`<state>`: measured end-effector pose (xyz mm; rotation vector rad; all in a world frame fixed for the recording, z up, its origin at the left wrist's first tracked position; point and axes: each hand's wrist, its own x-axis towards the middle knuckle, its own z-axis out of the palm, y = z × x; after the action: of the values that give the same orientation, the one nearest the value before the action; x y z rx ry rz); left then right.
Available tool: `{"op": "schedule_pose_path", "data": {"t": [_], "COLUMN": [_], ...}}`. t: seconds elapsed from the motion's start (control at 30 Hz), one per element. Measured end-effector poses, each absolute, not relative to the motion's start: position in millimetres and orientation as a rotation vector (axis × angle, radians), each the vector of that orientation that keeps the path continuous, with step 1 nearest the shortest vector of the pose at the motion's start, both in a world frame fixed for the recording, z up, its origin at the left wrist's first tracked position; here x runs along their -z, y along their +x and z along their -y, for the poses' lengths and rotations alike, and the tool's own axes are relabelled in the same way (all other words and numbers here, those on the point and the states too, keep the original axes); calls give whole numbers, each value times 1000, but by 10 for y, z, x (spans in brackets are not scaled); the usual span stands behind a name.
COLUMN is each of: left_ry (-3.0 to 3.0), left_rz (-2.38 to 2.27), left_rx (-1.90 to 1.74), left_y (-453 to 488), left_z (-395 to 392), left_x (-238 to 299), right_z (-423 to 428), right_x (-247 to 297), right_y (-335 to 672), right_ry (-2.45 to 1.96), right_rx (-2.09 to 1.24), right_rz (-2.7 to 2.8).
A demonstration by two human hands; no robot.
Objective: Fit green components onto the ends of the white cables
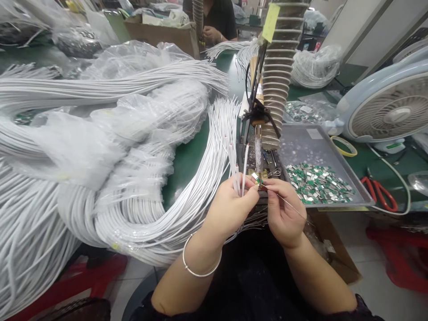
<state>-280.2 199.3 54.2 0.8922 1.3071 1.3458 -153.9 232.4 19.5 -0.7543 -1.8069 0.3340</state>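
My left hand (230, 207) is closed around several white cables (245, 169), whose cut ends point up past the fingers. At its fingertips is a small green-and-silver connector board (256, 178); which fingers bear it I cannot tell. My right hand (286, 214) pinches a thin solder wire (290, 205), which trails down across the palm. The wire's upper end meets the board. Just above both hands, a soldering iron (258, 154) hangs upright in a stand, its tip close to the board.
Bundles of white cable (133, 214) cover the left. A grey tray (316, 147) with many connector boards stands right, beside red-handled scissors (379, 194), yellow tape (343, 146) and a fan (394, 102). A ribbed hose (281, 67) hangs centrally. Another person (214, 22) sits opposite.
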Motion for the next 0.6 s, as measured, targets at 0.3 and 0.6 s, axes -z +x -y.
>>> {"op": "schedule_pose_path", "data": {"t": [0.3, 0.6], "left_ry": [923, 915], "left_rz": [-1300, -1300], "left_rx": [-1359, -1306], "left_y": [-2798, -2792], "left_z": [-1987, -1939], "left_x": [-547, -421], "right_z": [-2310, -2256], "right_x": [-201, -129], "right_y": [-1541, -1493], "right_ry": [-756, -751], "right_rx": [-341, -433], "right_rz": [1820, 1823]}}
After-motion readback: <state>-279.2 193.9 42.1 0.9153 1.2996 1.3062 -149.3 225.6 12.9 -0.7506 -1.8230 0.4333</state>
